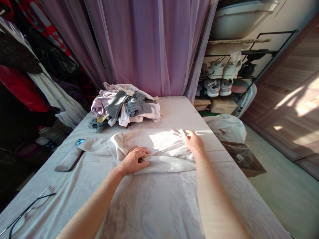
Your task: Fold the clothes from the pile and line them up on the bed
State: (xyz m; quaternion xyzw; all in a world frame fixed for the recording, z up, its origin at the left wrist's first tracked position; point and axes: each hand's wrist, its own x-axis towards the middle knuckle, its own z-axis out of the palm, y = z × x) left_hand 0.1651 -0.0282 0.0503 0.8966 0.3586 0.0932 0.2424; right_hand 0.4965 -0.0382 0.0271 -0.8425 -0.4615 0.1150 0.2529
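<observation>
Head view, looking forward and down along a long surface covered in a pale leaf-patterned cloth [159, 212]; left hand [134, 160] lies palm down on a pale waffle-knit garment [159, 149], its fingers [143, 156] curled over a doubled fold near the garment's lower edge; cannot tell whether they pinch the cloth or only press on it; right hand [193, 141] sits further ahead, fingers together and extended, tips resting on the garment's far edge, no pinch showing; the garment lies flat on the cloth beneath and between both hands, folded over on itself, a sleeve-like flap running out beyond the left hand, a patch of sunlight across its middle; ahead of the hands, a heap of grey, lilac and patterned clothes [124, 106] sits on the same surface, apart from the garment; left of the left hand, a smartphone [71, 156] lies near the flap, with eyeglasses [30, 207] nearer the surface's edge; right of the right hand, a white plastic bag [226, 127] and a dark packet [240, 157] sit below the surface; further ahead, sneakers on a black rack [219, 79]; a sheer lilac curtain [149, 43] hangs behind the heap.
</observation>
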